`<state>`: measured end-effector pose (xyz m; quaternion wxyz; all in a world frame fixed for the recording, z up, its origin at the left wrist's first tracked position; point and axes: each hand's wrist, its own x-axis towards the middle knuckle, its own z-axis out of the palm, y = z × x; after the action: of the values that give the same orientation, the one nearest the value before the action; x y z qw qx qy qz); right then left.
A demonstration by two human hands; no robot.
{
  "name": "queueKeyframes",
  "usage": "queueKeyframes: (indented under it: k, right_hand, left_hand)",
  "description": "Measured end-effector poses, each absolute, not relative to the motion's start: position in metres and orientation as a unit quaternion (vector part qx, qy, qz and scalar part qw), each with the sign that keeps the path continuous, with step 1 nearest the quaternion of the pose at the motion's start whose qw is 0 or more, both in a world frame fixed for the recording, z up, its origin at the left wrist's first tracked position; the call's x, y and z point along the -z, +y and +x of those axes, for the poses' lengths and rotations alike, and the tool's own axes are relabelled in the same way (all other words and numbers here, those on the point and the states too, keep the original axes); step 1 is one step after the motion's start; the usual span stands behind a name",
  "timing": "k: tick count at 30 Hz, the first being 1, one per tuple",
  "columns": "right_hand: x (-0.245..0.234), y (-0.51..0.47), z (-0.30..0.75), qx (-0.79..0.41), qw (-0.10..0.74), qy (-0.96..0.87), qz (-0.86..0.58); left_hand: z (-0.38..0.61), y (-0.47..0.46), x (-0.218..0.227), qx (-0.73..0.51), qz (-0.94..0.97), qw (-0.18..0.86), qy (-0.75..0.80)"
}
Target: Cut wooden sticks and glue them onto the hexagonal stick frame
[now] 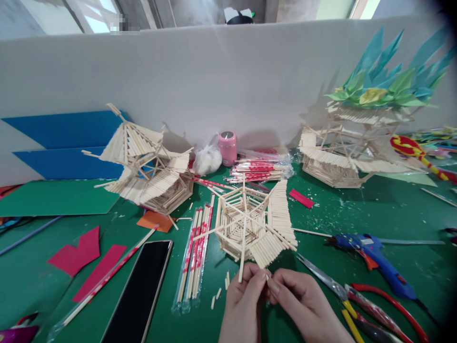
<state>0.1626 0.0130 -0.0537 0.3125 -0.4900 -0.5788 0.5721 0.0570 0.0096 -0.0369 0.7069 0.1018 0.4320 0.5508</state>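
Observation:
My left hand [246, 297] and my right hand [298, 297] meet at the near edge of a wooden stick model [241, 221]. Between their pinched fingertips shows a bit of a short wooden stick [267, 277]; the rest of it is hidden. The model is a web-like polygon frame with long sticks crossing over it. Rows of sticks cover two of its sides, at the right and at the near right. Left of it lie chopsticks in clear wrappers [194, 257], and short cut stick pieces [216, 297] are scattered beside my left hand.
A blue glue gun [374, 252] and scissors [332, 281] lie at right, above red-handled pliers [385, 305]. A phone [139, 290] rests at left. Two larger stick models [153, 176] [332, 162] stand behind, near a pink jar [227, 148] and the white partition [200, 81].

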Motion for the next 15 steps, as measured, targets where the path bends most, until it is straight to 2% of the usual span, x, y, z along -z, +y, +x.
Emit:
queueKeyframes:
  k: [15]
  right_hand:
    - [0.0532,0.0112,0.1625,-0.569,0.315,-0.577,-0.493]
  left_hand:
    - [0.0571,0.0108,0.0439,-0.546,0.102,0.714,0.427]
